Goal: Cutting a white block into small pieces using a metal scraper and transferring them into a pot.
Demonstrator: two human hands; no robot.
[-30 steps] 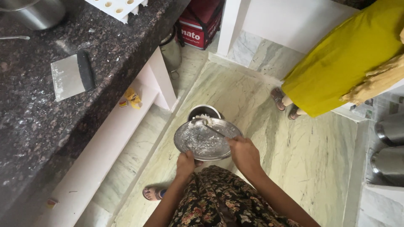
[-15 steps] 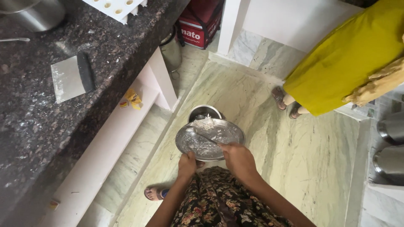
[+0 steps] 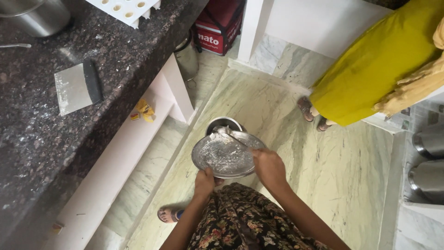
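Head view, looking straight down: the left hand (image 3: 205,180) grips the near rim of a round steel plate (image 3: 222,157), fingers curled under the edge and thumb on top, clamped on it. This plate hangs over the green-veined marble floor (image 3: 277,120), in front of the person's floral-print skirt (image 3: 249,222), and its face carries a thin pale residue. The right hand (image 3: 268,167) sits at the plate's right edge, fingers closed together around the handle of a steel spoon (image 3: 230,134) whose bowl lies at the far rim of the plate, on a small pale lump. Just beyond that far rim, and lower down, stands a dark round container (image 3: 223,123) with a metal lip (its inside is too dark to read). A sandalled foot (image 3: 169,215) shows at the near left, beside the skirt.

To the left runs a dark speckled stone counter (image 3: 92,129); on it lie a flat steel scraper with a black grip (image 3: 76,88), a steel pot (image 3: 39,16) at the far left corner, and a white perforated tray (image 3: 125,9). A red bag (image 3: 219,28) stands on the floor at the far side. Another person in a yellow garment (image 3: 370,69) stands at the far right, sandalled feet on the marble, well apart from the plate. Steel vessels (image 3: 428,162) stand along the right edge.
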